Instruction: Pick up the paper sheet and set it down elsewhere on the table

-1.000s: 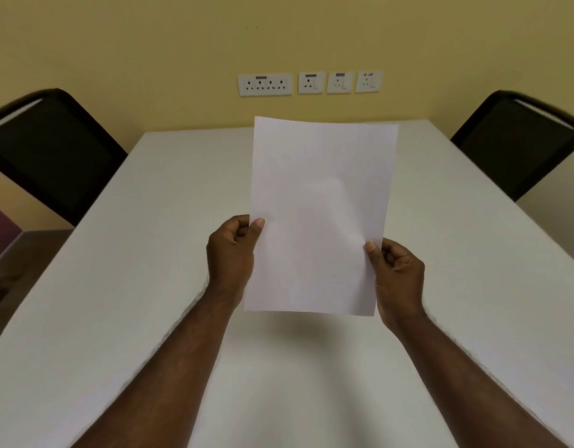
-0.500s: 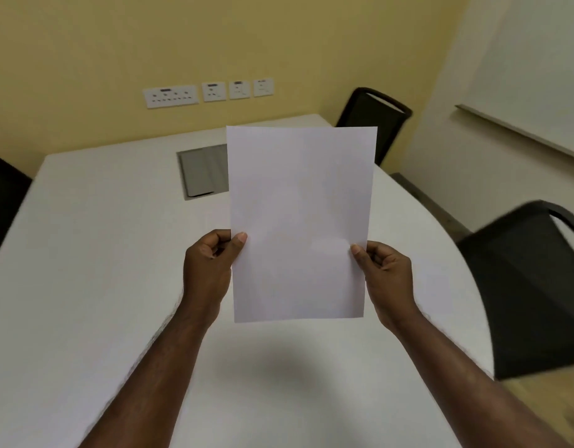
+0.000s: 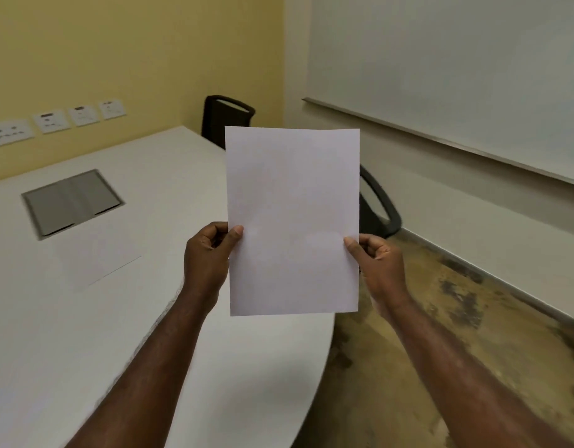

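The sheet of paper stood upright in front of the camera and hid much behind it: most of the nearer black chair, whose curved arm alone showed past the sheet's right edge, the far rim of the white table, and the fingers of both hands that lay behind the page. The farther chair showed only its back above the table's far edge, the row of wall sockets was cut off at the left border, and the whiteboard ran out of the frame at top and right. The grey hatch set in the tabletop was smeared by motion blur (a second white sheet lying flat near it was barely told from the table, save for a thin dark line along its near edge). The left hand pinched the paper's left edge below mid-height, its thumb flat on the front and its fingers curled behind. The right hand gripped the right edge at about the same height, thumb tip on the front, fingers curled close. The paper was held in the air, above the table's rounded right edge and the mottled floor, touching neither.
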{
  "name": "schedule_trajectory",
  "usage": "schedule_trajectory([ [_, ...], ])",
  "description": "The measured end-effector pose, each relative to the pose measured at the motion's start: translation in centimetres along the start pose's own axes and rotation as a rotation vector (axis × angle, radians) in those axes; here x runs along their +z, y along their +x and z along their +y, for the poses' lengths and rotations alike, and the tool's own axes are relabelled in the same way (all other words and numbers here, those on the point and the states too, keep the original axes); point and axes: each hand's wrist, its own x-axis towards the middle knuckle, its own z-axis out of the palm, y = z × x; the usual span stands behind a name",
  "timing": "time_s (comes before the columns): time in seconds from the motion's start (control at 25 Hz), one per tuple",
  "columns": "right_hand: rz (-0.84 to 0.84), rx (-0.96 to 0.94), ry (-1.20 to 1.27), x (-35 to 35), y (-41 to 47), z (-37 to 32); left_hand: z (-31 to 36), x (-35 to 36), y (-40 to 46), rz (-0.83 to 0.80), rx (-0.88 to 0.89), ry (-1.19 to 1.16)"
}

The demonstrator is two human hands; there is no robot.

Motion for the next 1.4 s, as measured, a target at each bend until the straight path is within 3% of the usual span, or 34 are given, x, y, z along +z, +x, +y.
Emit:
schedule_trajectory([
  [0.28, 0.088, 0.056, -0.046, -16.8, -0.4, -0.5, 1.3, 15.2, -5.9, -0.125, 0.016, 0.0],
  [0.64, 0.204, 0.113, -0.062, -29.7, 2.9, 2.2, -0.5, 29.2, -6.6, -0.289, -0.012, 0.053],
  [1.12, 0.311, 0.087, -0.081, -36.0, 23.4, 6.9, -5.4, 46.2, 8.8, -0.394, -0.042, 0.012],
  [1.4, 0.253, 0.039, -0.128, -36.6, 37.4, 9.2, -7.5, 52.6, 19.2, -0.317, 0.011, 0.137],
])
